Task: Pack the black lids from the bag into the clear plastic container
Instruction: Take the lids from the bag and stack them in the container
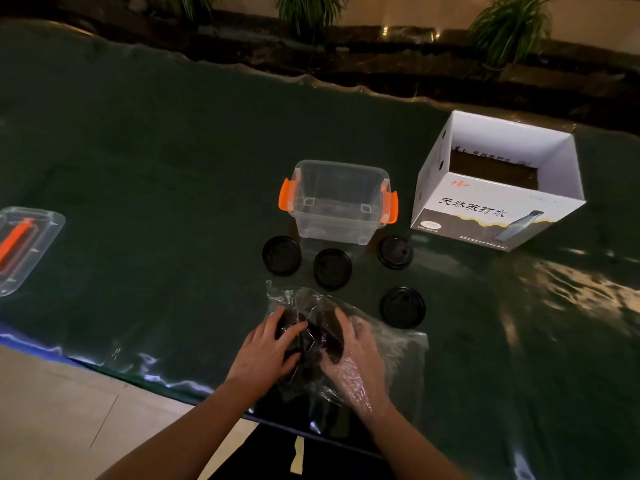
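Observation:
A crinkled clear plastic bag (391,344) lies at the table's near edge with black lids (313,336) inside it. My left hand (268,348) grips the bag and the lids from outside on the left. My right hand (356,358) is inside the bag, under the film, fingers on the lids. Beyond the bag, several black lids lie loose on the table: one (281,255) at left, one (332,268) in the middle, one (395,252) at right, one (402,307) nearer me. The clear plastic container (337,202) with orange latches stands open behind them.
A white cardboard box (498,209), open on top, stands right of the container. The container's clear cover with an orange handle (24,247) lies at the far left. The table has a dark green glossy covering (156,185). Its near edge runs just below my wrists.

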Tool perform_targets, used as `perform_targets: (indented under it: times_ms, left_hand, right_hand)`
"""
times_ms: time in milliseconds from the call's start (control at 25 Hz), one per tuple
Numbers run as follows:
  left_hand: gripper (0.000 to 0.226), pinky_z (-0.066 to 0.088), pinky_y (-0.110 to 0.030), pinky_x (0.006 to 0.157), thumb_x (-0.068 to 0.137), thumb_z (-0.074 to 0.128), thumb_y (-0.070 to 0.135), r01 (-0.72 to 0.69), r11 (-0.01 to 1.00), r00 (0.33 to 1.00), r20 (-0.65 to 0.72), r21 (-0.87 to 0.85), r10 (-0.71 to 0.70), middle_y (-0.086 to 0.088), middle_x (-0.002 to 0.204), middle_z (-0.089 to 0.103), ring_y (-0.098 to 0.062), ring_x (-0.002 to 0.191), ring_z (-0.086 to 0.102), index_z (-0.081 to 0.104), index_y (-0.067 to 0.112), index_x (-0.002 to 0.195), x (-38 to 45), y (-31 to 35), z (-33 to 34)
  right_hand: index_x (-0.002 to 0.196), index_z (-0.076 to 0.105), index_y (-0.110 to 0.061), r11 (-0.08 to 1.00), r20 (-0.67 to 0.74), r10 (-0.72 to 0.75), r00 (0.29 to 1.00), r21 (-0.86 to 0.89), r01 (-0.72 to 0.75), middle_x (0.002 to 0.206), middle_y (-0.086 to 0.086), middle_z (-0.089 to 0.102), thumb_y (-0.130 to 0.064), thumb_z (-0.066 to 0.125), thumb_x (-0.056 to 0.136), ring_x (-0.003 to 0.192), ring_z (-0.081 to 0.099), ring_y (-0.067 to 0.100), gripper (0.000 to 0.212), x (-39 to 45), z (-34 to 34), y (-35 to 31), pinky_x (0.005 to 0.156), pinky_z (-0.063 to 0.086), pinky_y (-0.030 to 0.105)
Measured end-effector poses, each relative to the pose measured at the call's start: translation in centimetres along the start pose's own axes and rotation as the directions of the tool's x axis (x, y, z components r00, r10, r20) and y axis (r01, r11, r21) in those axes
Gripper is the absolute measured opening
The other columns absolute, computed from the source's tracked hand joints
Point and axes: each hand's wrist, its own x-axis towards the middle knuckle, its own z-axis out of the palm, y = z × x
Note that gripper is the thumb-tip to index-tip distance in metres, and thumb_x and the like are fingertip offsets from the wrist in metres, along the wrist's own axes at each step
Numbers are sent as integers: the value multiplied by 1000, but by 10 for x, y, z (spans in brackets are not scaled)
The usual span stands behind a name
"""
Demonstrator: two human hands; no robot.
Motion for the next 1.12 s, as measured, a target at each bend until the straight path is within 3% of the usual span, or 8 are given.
perform_targets:
  times_ms: [80, 200, 360, 600, 720, 920, 1000, 1120]
  left_hand:
    - [61, 42, -45, 107, 89, 54, 48, -15, 1000, 1000, -18, 6, 15, -15, 155, 25, -33, 131, 44, 25, 41, 143, 1, 1, -2]
    - [62, 52, -46, 95, 83, 65, 43, -44, 999, 997, -66, 22, 45, -18, 142, 43, -35, 116, 57, 36, 38, 137, 3, 2, -4]
    - [67, 58, -44, 82, 75, 73, 43, -63, 996, 992, -108, 68, 70, -18, 126, 54, -34, 100, 64, 41, 34, 134, 3, 0, -5]
    - [77, 60, -42, 72, 66, 81, 44, -80, 985, 988, -119, 151, 98, -18, 111, 60, -32, 87, 67, 46, 30, 134, 3, 6, -13]
    - [71, 58, -44, 80, 71, 75, 46, -82, 982, 987, -124, 173, 104, -19, 119, 58, -35, 96, 65, 48, 29, 135, 2, 10, -13]
    - [55, 49, -44, 100, 89, 30, 51, -57, 992, 991, -114, 110, 69, -15, 141, 45, -32, 118, 56, 50, 29, 134, 3, 19, -24]
    - [50, 48, -43, 100, 92, 31, 47, -62, 995, 989, -132, 78, 72, -16, 140, 47, -33, 118, 56, 56, 25, 129, 14, 21, -35]
    - [40, 45, -45, 102, 92, 52, 36, -65, 998, 980, -188, 13, 66, -19, 141, 46, -36, 123, 52, 57, 18, 127, 49, 17, -60]
  right_hand:
    - [147, 16, -50, 997, 94, 65, 993, -41, -62, 156, 9, 28, -37, 50, 97, 134, 44, 24, 62, 0, -9, 17, 97, 48, 32]
    - [150, 5, -46, 950, 86, 226, 970, -242, -200, 158, 19, 21, -3, 40, 98, 137, 41, 29, 75, -3, -21, 37, 87, 54, 30]
    - [151, 12, -43, 935, 83, 313, 946, -204, -291, 149, 21, 32, -30, 55, 92, 127, 46, 30, 74, -15, -26, 42, 101, 48, 42]
    - [144, 29, -46, 930, 40, 364, 931, 35, -365, 127, 6, 40, -49, 67, 81, 109, 57, 26, 74, -24, -42, 45, 92, 52, 40]
    - [139, 32, -50, 901, -18, 428, 904, 87, -425, 116, 4, 42, -46, 69, 76, 99, 59, 28, 73, -36, -67, 64, 83, 54, 41]
    - [134, 32, -55, 850, -145, 526, 838, 135, -510, 115, 7, 45, -44, 71, 76, 93, 61, 34, 71, -34, -128, 82, 77, 54, 44]
    - [133, 31, -55, 871, -217, 489, 845, 165, -462, 117, 8, 46, -44, 71, 76, 90, 60, 33, 71, -17, -152, 73, 70, 51, 41]
    - [135, 32, -53, 923, -268, 377, 887, 187, -336, 120, 10, 48, -43, 71, 77, 83, 58, 26, 71, 25, -174, 41, 65, 50, 36]
